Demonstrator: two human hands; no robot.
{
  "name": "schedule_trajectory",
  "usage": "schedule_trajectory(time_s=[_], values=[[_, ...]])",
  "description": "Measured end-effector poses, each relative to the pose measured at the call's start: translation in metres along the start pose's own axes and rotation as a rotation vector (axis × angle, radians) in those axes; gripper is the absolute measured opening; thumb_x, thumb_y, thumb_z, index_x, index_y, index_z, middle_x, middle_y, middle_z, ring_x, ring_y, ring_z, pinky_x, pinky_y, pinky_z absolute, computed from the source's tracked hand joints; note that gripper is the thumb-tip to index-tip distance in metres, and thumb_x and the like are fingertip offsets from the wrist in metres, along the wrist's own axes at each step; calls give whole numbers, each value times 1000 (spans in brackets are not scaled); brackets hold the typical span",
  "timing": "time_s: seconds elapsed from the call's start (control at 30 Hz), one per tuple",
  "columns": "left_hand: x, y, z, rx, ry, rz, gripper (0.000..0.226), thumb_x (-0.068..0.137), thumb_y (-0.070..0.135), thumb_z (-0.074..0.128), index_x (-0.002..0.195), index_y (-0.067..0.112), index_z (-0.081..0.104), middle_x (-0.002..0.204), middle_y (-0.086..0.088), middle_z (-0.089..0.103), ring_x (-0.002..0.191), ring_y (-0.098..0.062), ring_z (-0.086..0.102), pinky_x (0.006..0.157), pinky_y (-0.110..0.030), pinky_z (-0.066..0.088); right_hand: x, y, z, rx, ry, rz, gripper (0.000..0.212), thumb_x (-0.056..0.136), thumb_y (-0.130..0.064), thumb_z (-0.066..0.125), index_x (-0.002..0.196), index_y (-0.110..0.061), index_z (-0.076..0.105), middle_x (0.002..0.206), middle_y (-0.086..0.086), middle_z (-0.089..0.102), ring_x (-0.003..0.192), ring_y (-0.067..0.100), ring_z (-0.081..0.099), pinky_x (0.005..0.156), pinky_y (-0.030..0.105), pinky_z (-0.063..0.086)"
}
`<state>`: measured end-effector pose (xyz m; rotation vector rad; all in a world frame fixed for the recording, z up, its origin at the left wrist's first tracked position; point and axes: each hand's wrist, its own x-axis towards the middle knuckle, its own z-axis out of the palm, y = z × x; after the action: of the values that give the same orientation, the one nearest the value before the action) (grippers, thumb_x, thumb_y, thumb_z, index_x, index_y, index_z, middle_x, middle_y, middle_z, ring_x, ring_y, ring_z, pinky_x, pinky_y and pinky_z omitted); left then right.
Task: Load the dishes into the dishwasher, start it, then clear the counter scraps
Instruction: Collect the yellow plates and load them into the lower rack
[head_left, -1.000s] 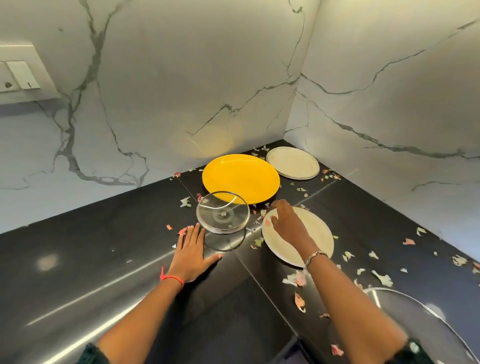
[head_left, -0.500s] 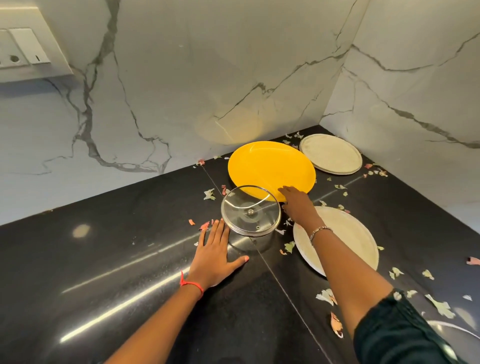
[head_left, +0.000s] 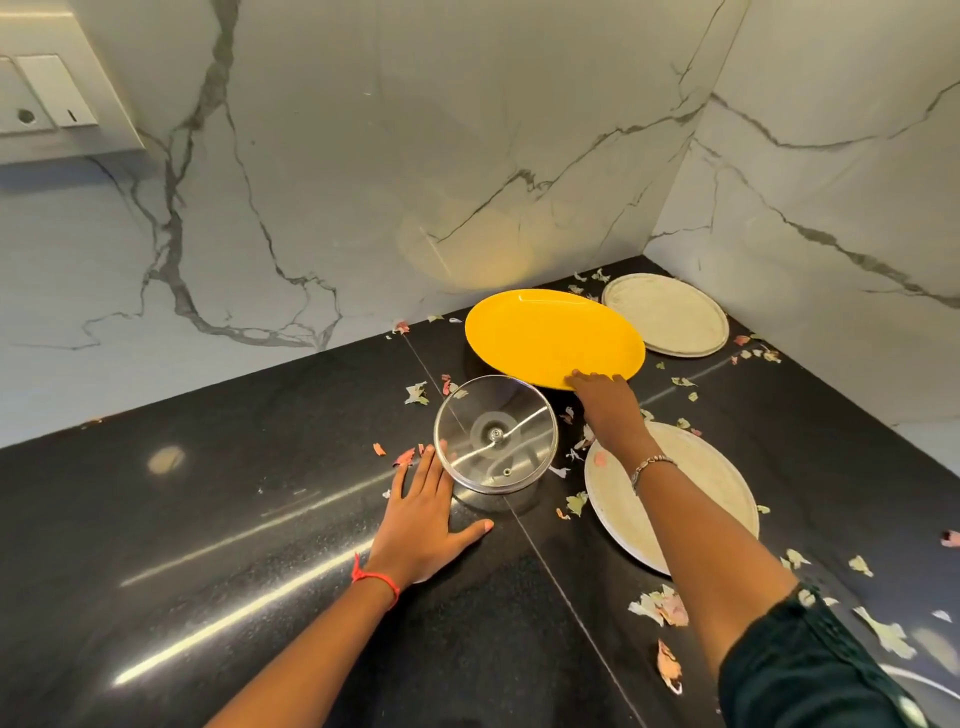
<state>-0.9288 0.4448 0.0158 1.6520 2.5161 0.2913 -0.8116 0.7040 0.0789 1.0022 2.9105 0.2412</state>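
At the back corner of the counter (head_left: 260, 493), the right hand (head_left: 608, 410) now meets the near rim of the yellow plate (head_left: 550, 332). One second earlier this hand lay on the near cream plate (head_left: 701, 493); half a second earlier it was between the two plates. The near cream plate now lies flat under the forearm, untouched. State of the right grip: the fingers lie over the yellow rim, but the thumb is hidden, so it cannot be told whether the grip has clamped on the plate or only touches it. Whether the plate has left the counter cannot be told either. The left hand (head_left: 421, 525) has stayed flat on the counter, its grip apart and fingers straight, with the fingertips at the rim of the glass lid (head_left: 496, 434), which sits just in front of the yellow plate. A far cream plate (head_left: 667, 322) lies in the corner just beside the yellow one. Vegetable scraps (head_left: 660, 608) are scattered among the dishes. Judgement: the yellow plate has been chosen as the first dish to collect. Loading is at its start, since all dishes are on the counter and no dishwasher is in view. The next move calls for a firm hold before lifting, with care to clear the lid.
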Motion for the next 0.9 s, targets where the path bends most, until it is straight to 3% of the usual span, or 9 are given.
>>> schedule_trajectory(time_s=[0.17, 0.4, 0.63, 0.73, 0.83, 0.9], values=[[0, -1, 2, 11, 8, 3, 100, 77, 84, 6, 152, 19, -3, 160, 0, -4, 145, -13, -17, 114, -36, -21, -8, 17, -12, -47, 92, 56, 46, 89, 1, 49, 131, -14, 41, 129, 7, 55, 115, 28, 51, 98, 39, 34], [1, -1, 2, 66, -32, -23, 104, 72, 84, -4, 151, 16, -3, 158, -1, -14, 141, -13, -23, 115, -38, -19, -30, 35, -28, -73, 138, 86, 43, 90, -3, 51, 130, -15, 42, 125, 7, 57, 113, 29, 51, 98, 40, 34], [0, 1, -2, 91, -51, -20, 100, 77, 81, 0, 152, 14, -1, 159, -5, -8, 146, -18, -15, 117, -42, -15, -75, 44, -45, 51, 220, 219, 38, 88, 1, 46, 124, -11, 48, 110, 10, 63, 98, 30, 56, 80, 37, 39], [-4, 6, -4, 89, -13, -12, 105, 74, 80, -5, 152, 11, 3, 160, -8, 0, 146, -20, -11, 118, -41, -14, -97, 48, -54, 91, 262, 253, 32, 86, 2, 48, 117, -7, 53, 102, 13, 65, 90, 32, 58, 68, 34, 34], [-15, 15, -5, 95, 4, -71, 108, 71, 77, -15, 152, 7, 2, 160, -9, -1, 146, -22, -12, 117, -38, -14, -122, 51, -64, 128, 298, 276, 28, 84, 4, 50, 110, -4, 56, 99, 14, 66, 86, 32, 59, 65, 33, 34], [-27, 24, -4, 74, -21, -137, 96, 82, 70, -10, 151, 5, 3, 159, -10, -3, 146, -22, -12, 118, -39, -10, -141, 52, -73, 157, 315, 283, 27, 83, 4, 51, 109, -3, 56, 99, 15, 66, 86, 31, 60, 66, 33, 39]])
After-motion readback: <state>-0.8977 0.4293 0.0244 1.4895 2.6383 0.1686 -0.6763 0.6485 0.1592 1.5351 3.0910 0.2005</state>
